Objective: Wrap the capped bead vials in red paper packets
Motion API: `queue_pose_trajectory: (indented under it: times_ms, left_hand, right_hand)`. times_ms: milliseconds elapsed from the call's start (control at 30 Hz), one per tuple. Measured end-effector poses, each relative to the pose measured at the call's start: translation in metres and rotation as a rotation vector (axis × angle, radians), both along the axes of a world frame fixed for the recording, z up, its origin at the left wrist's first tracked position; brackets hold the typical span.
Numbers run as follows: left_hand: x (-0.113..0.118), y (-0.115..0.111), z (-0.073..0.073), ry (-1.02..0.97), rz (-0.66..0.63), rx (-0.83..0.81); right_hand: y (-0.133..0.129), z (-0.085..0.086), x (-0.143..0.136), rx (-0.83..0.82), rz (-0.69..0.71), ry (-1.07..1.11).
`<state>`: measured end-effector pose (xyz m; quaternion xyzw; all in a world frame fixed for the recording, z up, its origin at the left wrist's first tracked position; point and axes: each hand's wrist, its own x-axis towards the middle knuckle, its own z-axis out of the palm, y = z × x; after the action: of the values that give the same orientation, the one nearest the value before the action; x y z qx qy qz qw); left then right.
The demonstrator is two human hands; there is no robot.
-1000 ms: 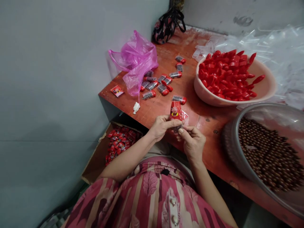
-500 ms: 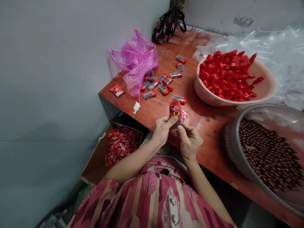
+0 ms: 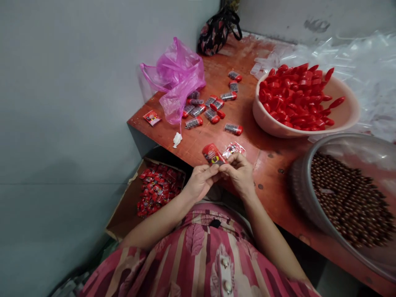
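A red packet with a yellow and black print is pinched between both hands above the table's front edge. My left hand grips its lower end with thumb and fingers. My right hand closes on the packet's lower right corner. Just beyond my right hand, flat clear and red wrappers lie on the table. Several clear containers with red caps and dark contents lie farther back, one of them apart from the cluster.
Red caps fill a pink bowl; brown balls lie in a grey basin. Clear plastic pieces are heaped behind. A pink bag, a red packet and a floral bag sit left. Below is a carton of red packets.
Both hands have moved slightly left and down. The held packet has tilted to the left, and the wrappers behind my right hand show more.
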<state>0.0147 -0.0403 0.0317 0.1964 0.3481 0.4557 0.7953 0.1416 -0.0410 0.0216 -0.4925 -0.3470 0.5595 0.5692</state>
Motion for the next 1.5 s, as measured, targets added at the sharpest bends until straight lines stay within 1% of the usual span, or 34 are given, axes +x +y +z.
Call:
queue_pose_trajectory:
  times_ms: [33,100,133,167,200,233,267,300,333,367,400,433,467,500,533,600,667,733,800,867,933,1000,1033,1067,1133,1200,1267,1300,1333,1367,1433,1500]
  left_hand:
    - [-0.01,-0.007,0.0,0.008,0.069,-0.004]
    - [-0.033,-0.023,-0.002,0.034,0.273,-0.014]
    - [-0.045,-0.032,-0.004,0.073,0.388,-0.028]
    - [-0.055,-0.039,-0.007,0.131,0.477,-0.058]
    - [-0.063,-0.045,-0.011,0.196,0.505,-0.106]
    - [-0.068,-0.048,-0.015,0.27,0.468,-0.145]
    - [-0.069,-0.048,-0.019,0.358,0.391,-0.143]
    - [-0.067,-0.043,-0.023,0.462,0.293,-0.078]
    - [-0.061,-0.034,-0.025,0.584,0.201,0.06]
    - [-0.052,-0.022,-0.027,0.716,0.121,0.27]
    - [-0.041,-0.006,-0.028,0.861,0.046,0.536]
    - [-0.029,0.012,-0.028,0.989,-0.003,0.772]
    - [-0.016,0.03,-0.029,1.106,-0.057,0.958]
    - [-0.004,0.047,-0.03,1.228,-0.117,1.096]
    - [0.008,0.061,-0.031,1.354,-0.184,1.185]
    - [0.026,0.081,-0.037,1.535,-0.304,1.273]
    - [0.035,0.089,-0.045,1.621,-0.355,1.307]
    - [0.038,0.089,-0.052,1.643,-0.325,1.325]
    - [0.036,0.087,-0.056,1.63,-0.247,1.336]
    - [0.034,0.085,-0.057,1.581,-0.16,1.347]
    - [0.033,0.082,-0.055,1.497,-0.081,1.347]
    - [0.032,0.077,-0.05,1.368,-0.025,1.315]
    - [0.031,0.075,-0.046,1.287,-0.011,1.273]
    - [0.029,0.072,-0.042,1.196,-0.001,1.2]
    - [0.023,0.067,-0.033,0.992,-0.025,0.964]
    - [0.015,0.063,-0.026,0.801,-0.132,0.705]
    - [0.007,0.061,-0.022,0.645,-0.253,0.502]
    - [0.003,0.06,-0.022,0.585,-0.285,0.427]
    - [0.0,0.06,-0.023,0.536,-0.285,0.362]
    - [-0.003,0.059,-0.024,0.499,-0.26,0.304]
    - [-0.008,0.058,-0.027,0.461,-0.195,0.216]
    - [-0.011,0.054,-0.027,0.463,-0.156,0.17]
  right_hand:
    - [0.0,0.001,-0.002,0.008,0.053,0.004]
    - [0.0,0.004,-0.001,0.021,0.102,0.002]
    - [0.0,0.005,0.002,0.021,0.089,-0.014]
    - [0.0,0.006,0.007,0.016,0.055,-0.043]
    - [0.0,0.007,0.013,0.011,0.006,-0.081]
    - [0.001,0.009,0.02,0.006,-0.046,-0.124]
    - [0.002,0.01,0.027,0.001,-0.093,-0.17]
    - [0.004,0.011,0.033,-0.004,-0.132,-0.216]
    - [0.005,0.012,0.039,-0.006,-0.162,-0.256]
    - [0.005,0.012,0.044,-0.006,-0.182,-0.29]
    - [0.006,0.013,0.047,-0.005,-0.191,-0.319]
    - [0.005,0.013,0.05,-0.005,-0.193,-0.343]
    - [0.005,0.013,0.052,-0.005,-0.189,-0.361]
    - [0.004,0.013,0.053,-0.009,-0.18,-0.373]
    - [0.003,0.013,0.054,-0.016,-0.172,-0.384]
    - [0.001,0.012,0.056,-0.032,-0.155,-0.4]
    - [0.001,0.01,0.059,-0.039,-0.14,-0.413]
    - [0.003,0.006,0.062,-0.051,-0.133,-0.432]
    - [0.008,0.0,0.065,-0.081,-0.15,-0.462]
    - [0.015,-0.007,0.066,-0.09,-0.202,-0.505]
    - [0.024,-0.011,0.064,-0.072,-0.23,-0.512]
    - [0.031,-0.011,0.06,-0.068,-0.2,-0.437]
    - [0.034,-0.01,0.058,-0.076,-0.175,-0.378]
    - [0.036,-0.007,0.055,-0.082,-0.155,-0.319]
    - [0.038,0.0,0.052,-0.074,-0.102,-0.242]
    - [0.04,0.006,0.051,-0.066,0.023,-0.228]
    - [0.045,0.01,0.053,-0.073,0.195,-0.286]
    - [0.049,0.011,0.054,-0.073,0.263,-0.35]
    - [0.055,0.011,0.054,-0.065,0.297,-0.444]
    - [0.063,0.012,0.054,-0.052,0.295,-0.575]
    - [0.081,0.015,0.05,-0.046,0.199,-0.925]
    - [0.098,0.021,0.04,-0.139,0.081,-1.291]
